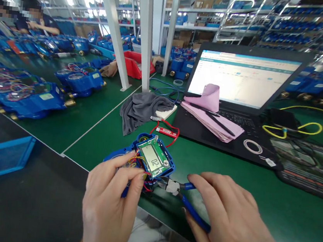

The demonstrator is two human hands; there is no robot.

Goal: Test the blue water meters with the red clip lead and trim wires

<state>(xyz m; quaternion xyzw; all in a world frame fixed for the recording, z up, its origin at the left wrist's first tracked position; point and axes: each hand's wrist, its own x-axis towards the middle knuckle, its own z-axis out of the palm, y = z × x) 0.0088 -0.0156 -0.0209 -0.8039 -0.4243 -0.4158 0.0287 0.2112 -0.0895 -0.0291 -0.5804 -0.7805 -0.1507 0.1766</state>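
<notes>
Blue meter (116, 155) at worktop's (293, 217) near edge. Left hand (111, 199) pinches its thin wires (147, 173); right hand (229, 208) grips blue-handled pliers (173, 187), handles spread. Best: steady the wires, keep tips off the circuit board (162, 152).

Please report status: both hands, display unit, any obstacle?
Left hand pinching at wires. Right hand holding pliers, jaws near display unit. Unit showing digits. No obstacle seen; grey cloth lies beyond.

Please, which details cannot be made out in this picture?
Head view:
How the wires run: partly covered by the left hand.
Whether the blue-handled pliers touch a wire: tips too small.
Laptop screen text: too small, washed out.
Arm beyond the right hand: cut off by bottom edge.
</notes>
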